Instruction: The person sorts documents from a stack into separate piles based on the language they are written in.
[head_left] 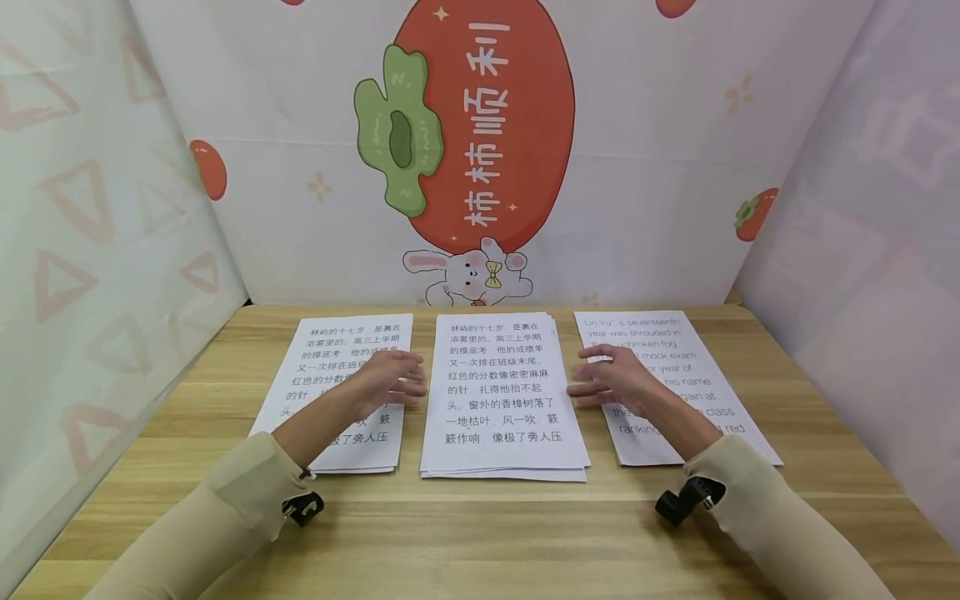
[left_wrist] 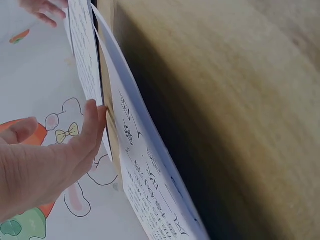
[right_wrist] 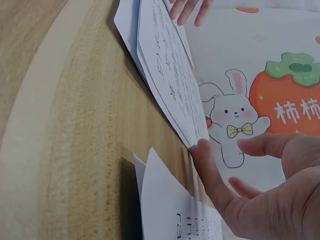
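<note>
Three stacks of printed paper lie side by side on the wooden table. The left stack (head_left: 360, 337) and the middle stack (head_left: 495, 392) carry Chinese text; the right stack (head_left: 660, 333) carries English. My left hand (head_left: 382, 385) hovers over the left stack's right side, its loosely bent fingers pointing to the middle stack and nothing in its grasp. Mirroring it, my right hand (head_left: 618, 383) is over the right stack's left side, fingertips close to the middle stack's right edge. In the right wrist view the right fingers (right_wrist: 212, 175) are spread apart, with no sheet held.
The wooden table (head_left: 450, 542) runs back to a white cloth backdrop (head_left: 645, 167) printed with a persimmon and a rabbit. Patterned cloth walls (head_left: 90, 250) close in both sides. A black strap device (head_left: 303, 507) sits on the left wrist, another (head_left: 678, 504) on the right.
</note>
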